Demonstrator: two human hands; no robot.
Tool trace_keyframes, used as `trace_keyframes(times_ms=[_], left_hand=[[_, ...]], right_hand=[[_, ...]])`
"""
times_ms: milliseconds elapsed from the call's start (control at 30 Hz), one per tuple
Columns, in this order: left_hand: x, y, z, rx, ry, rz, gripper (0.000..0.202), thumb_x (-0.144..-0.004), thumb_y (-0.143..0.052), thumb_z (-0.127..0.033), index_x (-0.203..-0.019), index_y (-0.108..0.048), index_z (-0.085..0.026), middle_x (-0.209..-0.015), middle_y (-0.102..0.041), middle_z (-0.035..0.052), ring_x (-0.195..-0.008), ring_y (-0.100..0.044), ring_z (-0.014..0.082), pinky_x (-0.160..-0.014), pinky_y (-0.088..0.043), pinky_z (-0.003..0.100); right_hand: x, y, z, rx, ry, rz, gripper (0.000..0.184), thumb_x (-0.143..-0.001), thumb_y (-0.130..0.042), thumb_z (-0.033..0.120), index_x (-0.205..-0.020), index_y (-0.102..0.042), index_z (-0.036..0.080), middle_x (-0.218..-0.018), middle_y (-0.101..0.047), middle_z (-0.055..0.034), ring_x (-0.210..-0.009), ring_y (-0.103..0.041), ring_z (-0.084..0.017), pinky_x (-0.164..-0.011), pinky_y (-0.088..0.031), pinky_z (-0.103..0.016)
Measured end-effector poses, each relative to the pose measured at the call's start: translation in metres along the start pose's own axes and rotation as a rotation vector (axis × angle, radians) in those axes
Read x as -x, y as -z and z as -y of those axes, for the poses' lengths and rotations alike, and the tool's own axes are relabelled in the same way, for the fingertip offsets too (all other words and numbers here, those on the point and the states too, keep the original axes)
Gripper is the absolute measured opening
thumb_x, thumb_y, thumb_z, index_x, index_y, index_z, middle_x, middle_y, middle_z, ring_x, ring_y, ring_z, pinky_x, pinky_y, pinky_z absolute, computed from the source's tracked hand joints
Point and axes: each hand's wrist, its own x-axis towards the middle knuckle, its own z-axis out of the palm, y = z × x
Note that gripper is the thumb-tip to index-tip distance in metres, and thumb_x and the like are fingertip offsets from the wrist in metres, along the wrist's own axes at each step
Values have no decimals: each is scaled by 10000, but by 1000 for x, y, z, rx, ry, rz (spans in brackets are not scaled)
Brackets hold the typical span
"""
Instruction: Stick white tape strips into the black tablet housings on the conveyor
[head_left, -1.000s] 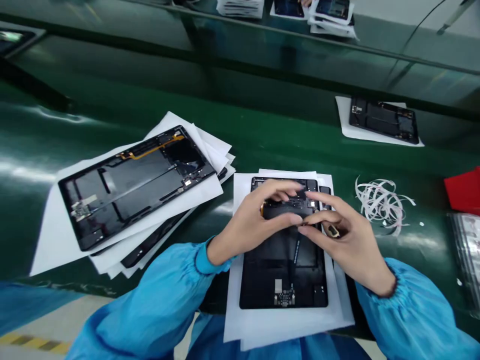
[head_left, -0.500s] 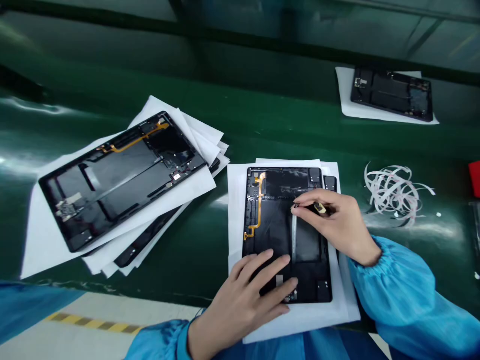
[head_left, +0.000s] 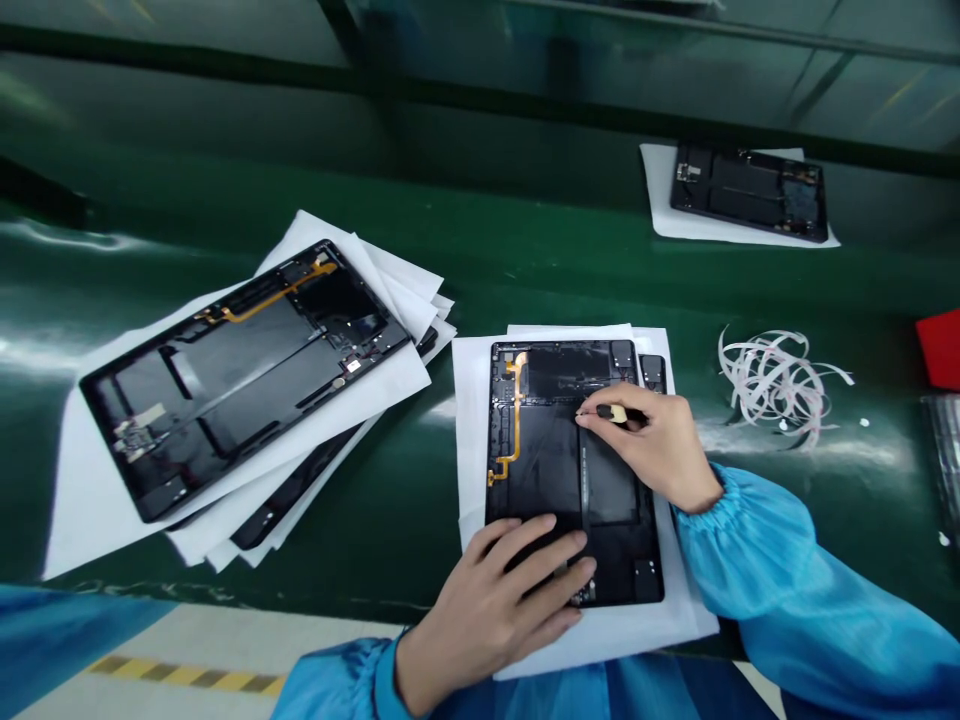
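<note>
Over tablet back (head_left: 547,465), R hand (head_left: 649,440) pinched on blk/yellow tool (head_left: 616,413), now closer in; L hand (head_left: 502,600) open, flat on panel.

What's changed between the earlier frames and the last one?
The left hand has moved down from the top of the black tablet back panel and now lies on its lower end, uncovering the orange flex cable. The right hand keeps hold of a small tool over the panel's middle. The other panel and white film scraps stayed put.
</note>
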Motion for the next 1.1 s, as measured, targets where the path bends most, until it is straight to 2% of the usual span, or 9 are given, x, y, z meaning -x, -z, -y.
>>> trace_keyframes(times_ms=[167, 433, 833, 1100], left_hand=[[0, -1, 1, 28, -20, 5, 218, -975, -580, -364, -1124, -706, -266, -1148, -743, -49, -1185, -574, 177, -1086, -314, 316], [-2, -2, -1, 67, -2, 4, 261, -963, -593, -358, -1169, -691, -232, -1169, -739, -44, -1113, -615, 180, -1127, -280, 321], [-2, -3, 0, -6, -17, 50, 341, -978, -534, -397, -1209, -684, -196, -1245, -705, -23, -1187, -560, 201, -1176, -209, 347], [-1, -3, 0, -17, -20, 50, 346, -968, -549, -404, -1216, -680, -201, -1213, -719, 2, -1176, -574, 199, -1129, -281, 347]], right_hand=[[1, -1, 0, 6, 3, 9, 78, -845, -678, 216, -890, -739, 233, -874, -762, 13, -781, -696, -166, -599, -492, -241], [1, -3, 0, 25, 13, 16, 105, -841, -673, 178, -904, -732, 239, -884, -767, 22, -827, -709, -167, -605, -479, -231], [1, -4, -1, 10, 7, 5, 101, -844, -675, 188, -909, -730, 242, -881, -769, 25, -774, -712, -163, -613, -499, -245], [0, -5, -3, -16, -21, -2, 149, -834, -655, 156, -908, -745, 248, -893, -778, 18, -823, -729, -184, -646, -533, -264]])
